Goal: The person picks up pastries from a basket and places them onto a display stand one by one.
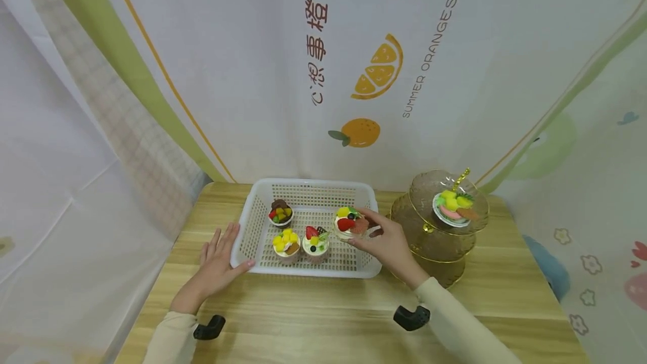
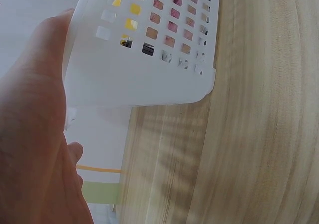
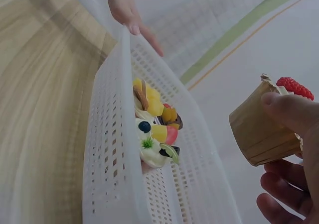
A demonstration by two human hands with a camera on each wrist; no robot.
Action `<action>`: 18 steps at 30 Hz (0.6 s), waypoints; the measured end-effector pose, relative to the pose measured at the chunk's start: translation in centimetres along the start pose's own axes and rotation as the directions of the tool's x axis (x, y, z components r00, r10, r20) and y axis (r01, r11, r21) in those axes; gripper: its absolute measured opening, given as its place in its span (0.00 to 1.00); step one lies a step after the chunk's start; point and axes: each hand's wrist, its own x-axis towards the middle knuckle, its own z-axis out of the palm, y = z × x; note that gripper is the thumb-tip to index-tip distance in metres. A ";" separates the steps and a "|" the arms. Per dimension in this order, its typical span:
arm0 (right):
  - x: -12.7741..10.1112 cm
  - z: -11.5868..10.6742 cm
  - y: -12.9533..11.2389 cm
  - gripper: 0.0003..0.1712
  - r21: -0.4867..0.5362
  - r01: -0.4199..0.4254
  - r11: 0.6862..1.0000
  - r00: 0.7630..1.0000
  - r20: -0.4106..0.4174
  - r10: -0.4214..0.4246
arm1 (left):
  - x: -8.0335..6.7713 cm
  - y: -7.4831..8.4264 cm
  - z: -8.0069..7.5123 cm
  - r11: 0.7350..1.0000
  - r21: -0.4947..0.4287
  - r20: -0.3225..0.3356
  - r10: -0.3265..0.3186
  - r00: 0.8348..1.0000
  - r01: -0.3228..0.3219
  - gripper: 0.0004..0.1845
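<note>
The white curtain (image 1: 242,72) beyond the left hand (image 1: 218,257) and right hand (image 1: 386,243) carries Chinese characters (image 1: 315,46), "心想事橙", between the two, and English words (image 1: 429,58), "SUMMER ORANGES", beyond the right.

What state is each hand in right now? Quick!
Left hand: open, touching the white basket at its near left corner.
Right hand: closed, holding a fruit-topped cupcake.
</note>
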 end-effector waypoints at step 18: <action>-9.2 -7.7 3.4 0.40 -0.179 -0.039 0.983 0.969 -0.249 -0.007 | 0.1 0.1 -0.1 1.000 -0.008 0.010 -0.009 1.000 0.009 0.53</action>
